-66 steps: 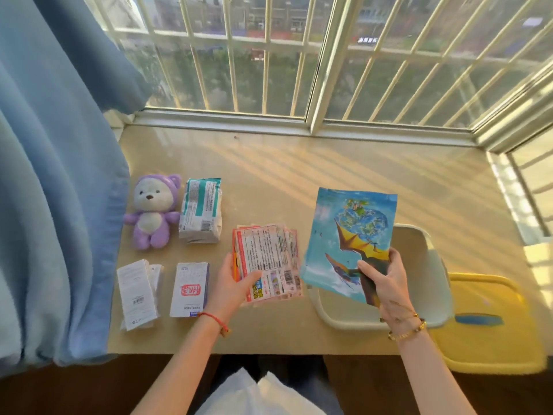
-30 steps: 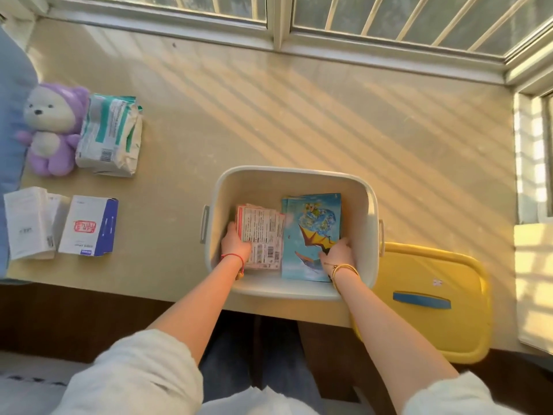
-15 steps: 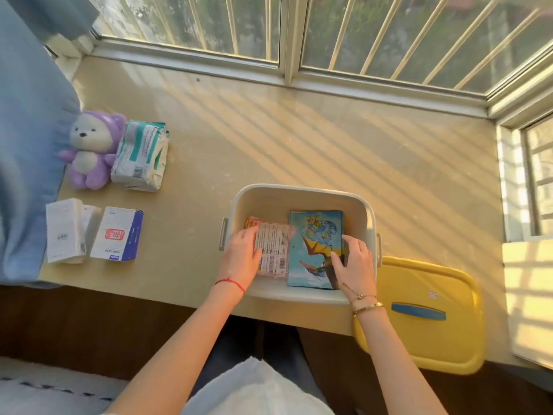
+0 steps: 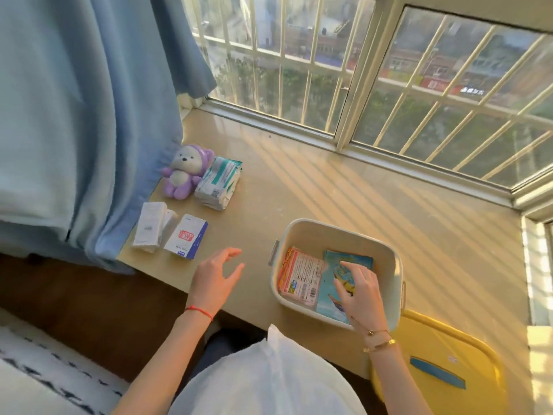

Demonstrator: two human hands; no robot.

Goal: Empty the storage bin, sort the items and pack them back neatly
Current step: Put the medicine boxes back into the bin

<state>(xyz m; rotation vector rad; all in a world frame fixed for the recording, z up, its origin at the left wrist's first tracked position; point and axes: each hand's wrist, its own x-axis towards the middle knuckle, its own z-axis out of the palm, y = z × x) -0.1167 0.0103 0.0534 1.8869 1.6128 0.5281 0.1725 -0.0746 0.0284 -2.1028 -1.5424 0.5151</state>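
The white storage bin [image 4: 302, 232] stands on the sill near its front edge. Flat inside it lie a stack of red-edged packets [image 4: 300, 275] on the left and a blue illustrated pouch [image 4: 330, 298] on the right. My right hand [image 4: 359, 290] reaches into the bin with its fingertips resting on the blue pouch. My left hand [image 4: 217, 275] hovers open over the sill, left of the bin, holding nothing. Further left sit a white-and-blue box [image 4: 186, 236], a white box [image 4: 150, 227], a purple plush bear [image 4: 184, 172] and a white-and-green pack [image 4: 218, 187].
The yellow bin lid [image 4: 443, 363] with a blue handle lies at the lower right, overhanging the sill edge. A blue curtain [image 4: 74, 115] hangs on the left, touching the boxes' side. The barred window [image 4: 374, 70] runs along the back of the sill [image 4: 329, 190].
The packets and the blue pouch went from my hands into the bin. My left hand has since left the bin and moved left over the sill; my right hand stays on the pouch.
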